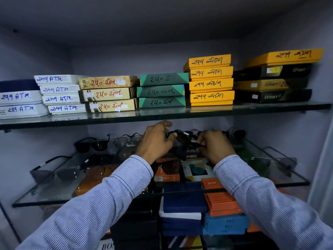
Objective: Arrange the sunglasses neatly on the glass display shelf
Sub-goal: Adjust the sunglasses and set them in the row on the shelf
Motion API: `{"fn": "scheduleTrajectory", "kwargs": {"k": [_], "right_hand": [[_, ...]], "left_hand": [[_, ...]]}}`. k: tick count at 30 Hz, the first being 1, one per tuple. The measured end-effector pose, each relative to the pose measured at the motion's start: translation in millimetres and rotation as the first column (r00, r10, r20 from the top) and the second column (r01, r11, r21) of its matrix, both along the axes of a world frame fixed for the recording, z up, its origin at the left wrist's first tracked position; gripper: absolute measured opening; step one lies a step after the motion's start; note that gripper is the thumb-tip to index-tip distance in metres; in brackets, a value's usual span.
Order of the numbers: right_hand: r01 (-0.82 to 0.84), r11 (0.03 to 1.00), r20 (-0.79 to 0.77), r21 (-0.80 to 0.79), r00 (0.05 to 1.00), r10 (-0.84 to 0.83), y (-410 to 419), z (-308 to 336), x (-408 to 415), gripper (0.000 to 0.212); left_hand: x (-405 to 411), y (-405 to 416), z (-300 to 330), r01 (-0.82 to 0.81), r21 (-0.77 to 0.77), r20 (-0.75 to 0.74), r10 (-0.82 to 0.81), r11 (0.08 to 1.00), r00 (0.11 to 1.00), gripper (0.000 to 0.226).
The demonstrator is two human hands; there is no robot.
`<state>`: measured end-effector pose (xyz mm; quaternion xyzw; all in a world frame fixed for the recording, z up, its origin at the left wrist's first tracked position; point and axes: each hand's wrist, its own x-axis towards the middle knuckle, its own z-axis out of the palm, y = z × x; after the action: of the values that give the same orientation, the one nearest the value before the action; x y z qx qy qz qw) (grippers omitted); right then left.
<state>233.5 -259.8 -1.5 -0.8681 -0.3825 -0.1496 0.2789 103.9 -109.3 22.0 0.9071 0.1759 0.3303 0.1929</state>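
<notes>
Below an upper glass shelf of stacked labelled boxes, the lower clear glass display shelf carries scattered sunglasses, above whose back middle the left hand and right hand pinch a dark-framed, brown-lensed pair of sunglasses, apparently to place it squarely.

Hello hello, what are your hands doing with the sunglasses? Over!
Left hand and right hand both gripping one dark-lensed black-framed sunglasses pair. Held above the lower glass shelf. Other sunglasses parked either side, none blocking.
</notes>
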Motion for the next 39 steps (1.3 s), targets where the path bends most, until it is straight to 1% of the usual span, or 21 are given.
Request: {"fn": "scheduleTrajectory", "kwargs": {"k": [2, 5, 7, 10, 12, 14, 16, 18, 20, 23, 26, 28, 30, 33, 36, 39], "right_hand": [[-0.027, 0.999, 0.097, 0.03, 0.995, 0.025, -8, 1, -7, 0.015], [-0.071, 0.997, 0.217, 0.027, 0.974, 0.063, -18, 2, -14, 0.015], [-0.081, 0.997, 0.259, 0.007, 0.963, 0.076, -24, 2, -14, 0.014], [-0.086, 0.996, 0.269, 0.019, 0.96, 0.078, -36, 3, -10, 0.014], [-0.089, 0.995, 0.276, 0.04, 0.958, 0.075, -43, 4, -7, 0.014], [-0.105, 0.992, 0.274, 0.068, 0.958, 0.082, -47, 5, -4, 0.013], [-0.129, 0.983, 0.235, 0.131, 0.967, 0.095, -49, 6, -2, 0.013], [-0.143, 0.977, 0.197, 0.16, 0.974, 0.11, -52, 6, 0, 0.015], [-0.147, 0.977, 0.137, 0.153, 0.982, 0.127, -56, 7, 0, 0.019], [-0.173, 0.968, -0.037, 0.184, 0.983, 0.182, -65, 14, -2, 0.027], [-0.169, 0.953, -0.125, 0.25, 0.971, 0.205, -72, 20, 5, 0.021], [-0.15, 0.962, -0.12, 0.228, 0.976, 0.181, -72, 24, 13, 0.016], [-0.118, 0.974, -0.082, 0.193, 0.987, 0.136, -71, 26, 19, 0.01], [-0.033, 0.974, -0.08, 0.226, 0.995, 0.053, -68, 30, 33, 0.006], [0.055, 0.975, -0.164, 0.214, 0.986, -0.019, -67, 33, 48, 0.013], [0.116, 0.984, -0.255, 0.132, 0.964, -0.079, -67, 34, 59, 0.025]], "left_hand": [[5, -4, 1, 0.001, -0.042, 0.036, 0.001, 0.999, 0.999, 0.049], [11, -11, 1, -0.003, -0.126, 0.081, 0.013, 0.992, 0.997, 0.04], [13, -13, 2, 0.009, -0.17, 0.1, 0.009, 0.985, 0.995, 0.034], [13, -18, 7, 0.067, -0.235, 0.1, -0.045, 0.97, 0.994, 0.039], [13, -23, 8, 0.064, -0.185, 0.105, -0.044, 0.981, 0.993, 0.036], [15, -29, 8, 0.047, -0.097, 0.118, -0.035, 0.994, 0.992, 0.025], [16, -35, 6, 0.052, -0.005, 0.131, -0.051, 0.999, 0.99, 0.015], [17, -39, 3, 0.067, 0.093, 0.116, -0.077, 0.993, 0.99, 0.009], [18, -42, 1, 0.072, 0.166, 0.086, -0.087, 0.983, 0.993, 0.014], [19, -46, -1, 0.066, 0.226, 0.057, -0.081, 0.972, 0.995, 0.019], [19, -49, 0, 0.056, 0.245, 0.041, -0.068, 0.968, 0.997, 0.017], [20, -53, 0, 0.06, 0.229, 0.019, -0.066, 0.972, 0.998, 0.016], [22, -57, -1, 0.044, 0.201, -0.003, -0.044, 0.979, 0.999, 0.012], [27, -58, 0, -0.051, 0.164, 0.01, 0.05, 0.985, 0.999, 0.008], [30, -56, 3, -0.123, 0.027, 0.007, 0.122, 0.992, 0.992, 0.008], [35, -55, 2, -0.14, -0.035, -0.045, 0.139, 0.989, 0.989, 0.01]]}}
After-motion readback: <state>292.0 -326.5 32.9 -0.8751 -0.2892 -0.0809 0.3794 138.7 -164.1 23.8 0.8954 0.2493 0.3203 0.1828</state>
